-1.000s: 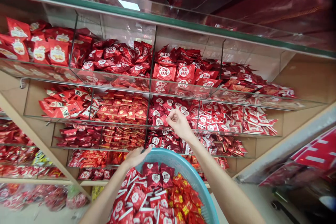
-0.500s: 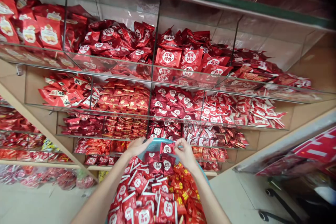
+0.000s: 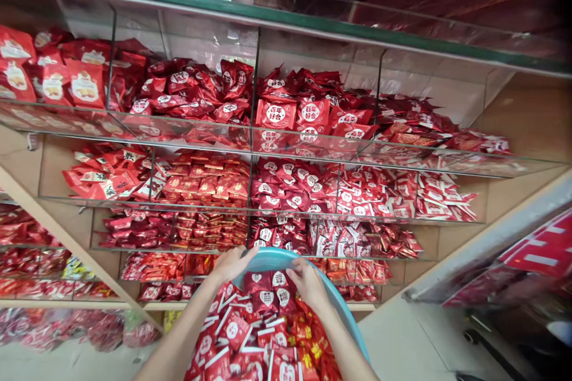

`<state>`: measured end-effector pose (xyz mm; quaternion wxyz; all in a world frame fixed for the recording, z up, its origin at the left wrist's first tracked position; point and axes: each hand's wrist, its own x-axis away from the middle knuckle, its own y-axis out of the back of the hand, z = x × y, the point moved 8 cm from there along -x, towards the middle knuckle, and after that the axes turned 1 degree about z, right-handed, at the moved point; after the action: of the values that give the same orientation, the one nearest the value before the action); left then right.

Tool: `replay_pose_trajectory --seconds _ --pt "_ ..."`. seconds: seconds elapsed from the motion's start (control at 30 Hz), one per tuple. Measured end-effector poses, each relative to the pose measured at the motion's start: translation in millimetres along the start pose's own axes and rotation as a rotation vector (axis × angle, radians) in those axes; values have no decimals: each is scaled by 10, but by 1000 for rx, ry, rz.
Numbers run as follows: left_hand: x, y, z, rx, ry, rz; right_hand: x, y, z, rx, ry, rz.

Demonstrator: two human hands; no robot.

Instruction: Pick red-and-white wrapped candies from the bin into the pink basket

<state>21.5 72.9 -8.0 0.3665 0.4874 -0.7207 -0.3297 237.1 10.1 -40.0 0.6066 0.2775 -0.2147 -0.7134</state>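
A blue plastic basket (image 3: 351,321) full of small wrapped candies is in front of me at the bottom. Its far left rim is gripped by my left hand (image 3: 231,264), thumb lying along the edge. Inside the far side, my right hand (image 3: 307,281) has its fingers bent at the edge of a dark red candy packet (image 3: 279,278) with a white heart label. Several like packets lie against it. Nearer me are red-and-white packets (image 3: 235,328) on the left and orange-red ones with gold print (image 3: 315,350) on the right.
Tiered shelves (image 3: 447,232) with glass dividers hold heaps of red candy packets across the view. A green-edged glass shelf (image 3: 286,12) runs above. Bagged goods (image 3: 96,327) stand on the floor at left. A black chair base (image 3: 491,351) is at lower right.
The right hand has lowered the dark red packet from near the rim onto the others in the basket. My view has tilted up slightly. The left hand stays on the rim.
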Motion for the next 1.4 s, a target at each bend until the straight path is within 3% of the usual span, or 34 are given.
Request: replay_pose_trajectory --seconds 0.17,0.33,0.47,0.57,0.67,0.77,1.07,1.4 --pt "-13 -11 28 -1 6 -13 -14 232 299 -23 31 -69" --pt "-35 -31 58 14 -4 -25 -118 685 1073 -95 239 -144" --pt "-39 -36 89 17 9 -29 -453 1164 1581 -64 328 -289" --pt "-31 -36 82 21 8 -19 -846 1364 1659 -158 238 -347" --pt "-26 -31 74 27 8 -16 -1175 1310 1559 -348 48 -262" --pt "-27 -30 70 35 4 -14 -1311 1209 1526 -426 -31 -203" --pt "4 -9 46 25 7 -18 -1459 982 1448 -582 -168 -84" --pt "-7 -8 45 10 -12 -26 -1443 945 1502 -643 -191 -105"
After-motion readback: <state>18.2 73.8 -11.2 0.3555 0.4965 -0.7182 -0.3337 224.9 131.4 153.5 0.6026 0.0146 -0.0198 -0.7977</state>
